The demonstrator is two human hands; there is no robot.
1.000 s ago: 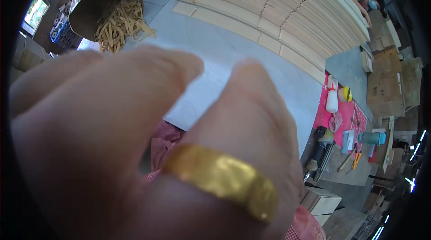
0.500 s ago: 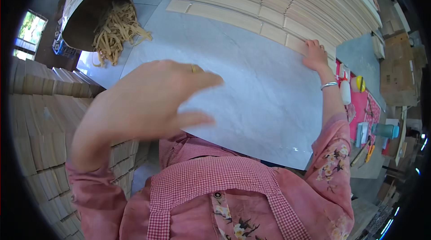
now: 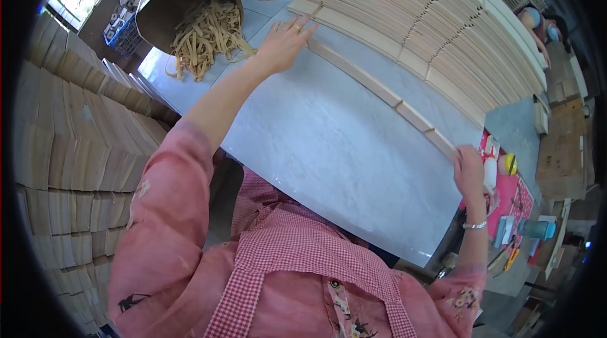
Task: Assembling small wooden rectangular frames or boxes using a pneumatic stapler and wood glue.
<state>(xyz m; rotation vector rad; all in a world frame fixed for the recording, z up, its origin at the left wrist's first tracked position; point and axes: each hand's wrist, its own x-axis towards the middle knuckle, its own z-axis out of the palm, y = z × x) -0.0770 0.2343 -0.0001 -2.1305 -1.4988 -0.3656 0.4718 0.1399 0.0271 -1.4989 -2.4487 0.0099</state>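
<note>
A long row of pale wooden slats (image 3: 370,80), set end to end with visible joints, stands tilted on its edge apart from the stack, over the grey marbled tabletop (image 3: 329,142). At its left end, my left hand (image 3: 282,44) has its fingers reaching over and its thumb against the wood. My right hand (image 3: 469,172) is closed around the right end. Behind the row rises a big stack of similar slats (image 3: 392,9), with dark zigzag lines at the joints.
A tipped bin (image 3: 147,9) spills tan elastic-like strips (image 3: 205,37) at the far left. Stacked wooden pieces (image 3: 69,129) fill the left side. At right lie a white bottle (image 3: 490,172), yellow tape (image 3: 508,163), a teal container (image 3: 536,229) and an orange-handled tool (image 3: 511,259). Another person's arm (image 3: 539,44) shows far right.
My left hand has swung forward from above the near table to the row's left end. The front row has come away from the stack toward me, with my right hand at its right end.
</note>
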